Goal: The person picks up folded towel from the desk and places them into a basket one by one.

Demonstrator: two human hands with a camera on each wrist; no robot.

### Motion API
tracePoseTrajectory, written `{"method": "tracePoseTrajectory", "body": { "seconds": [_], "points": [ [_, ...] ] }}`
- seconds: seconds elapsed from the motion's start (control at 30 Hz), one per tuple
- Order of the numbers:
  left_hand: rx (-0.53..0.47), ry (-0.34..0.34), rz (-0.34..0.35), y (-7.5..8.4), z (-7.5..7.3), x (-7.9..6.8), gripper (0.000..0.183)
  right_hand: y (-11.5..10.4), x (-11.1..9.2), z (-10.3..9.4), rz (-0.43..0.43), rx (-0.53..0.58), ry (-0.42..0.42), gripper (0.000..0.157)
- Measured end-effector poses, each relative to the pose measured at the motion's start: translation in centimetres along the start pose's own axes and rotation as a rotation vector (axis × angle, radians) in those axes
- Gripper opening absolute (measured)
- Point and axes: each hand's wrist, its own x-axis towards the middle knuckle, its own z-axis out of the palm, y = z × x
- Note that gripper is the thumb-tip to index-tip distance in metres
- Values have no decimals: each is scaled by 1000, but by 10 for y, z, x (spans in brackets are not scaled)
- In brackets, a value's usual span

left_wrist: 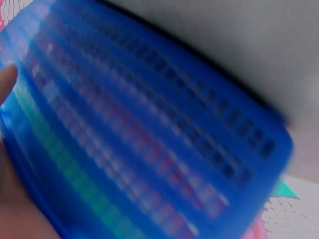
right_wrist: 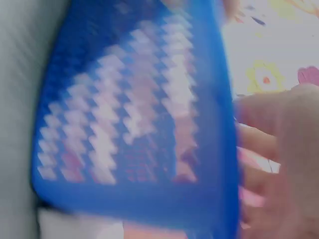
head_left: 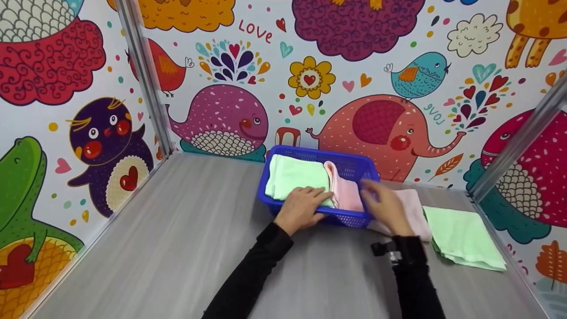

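A blue plastic basket (head_left: 319, 212) holds a folded green towel (head_left: 299, 175) on its left and a folded pink towel (head_left: 347, 192) beside it. My left hand (head_left: 301, 206) grips the basket's front rim, fingers over the green towel and thumb at the outer wall. In the left wrist view that thumb (left_wrist: 7, 82) shows against the basket's perforated wall (left_wrist: 149, 114). At the basket's right end is my right hand (head_left: 387, 206), blurred, its fingers reaching over the rim. The right wrist view shows these loosely extended fingers (right_wrist: 256, 142) beyond the basket's edge (right_wrist: 227, 149).
Right of the basket, partly under my right hand, lies a pale pink cloth (head_left: 416, 212). Farther right, a folded green cloth (head_left: 469, 239) rests on the grey table (head_left: 186, 239). Cartoon-printed walls (head_left: 274, 71) with metal corner posts (head_left: 148, 79) stand at the back and sides.
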Motion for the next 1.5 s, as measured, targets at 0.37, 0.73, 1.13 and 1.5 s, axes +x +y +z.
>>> {"method": "tracePoseTrajectory", "body": {
  "seconds": [0.37,0.73,1.13,1.5],
  "points": [
    [23,19,-109,-39,-6,-23,56,89,-23,-12,88,-155,-260,48],
    [-25,-19,-129,-41,-7,-25,56,72,-54,-15,101,-337,-332,28],
    [-68,-10,-141,-44,-4,-25,56,50,-108,-42,52,-377,-474,28],
    [-105,-71,-180,-54,-7,-28,62,22,-119,-36,-138,-253,-517,29]
  ]
}}
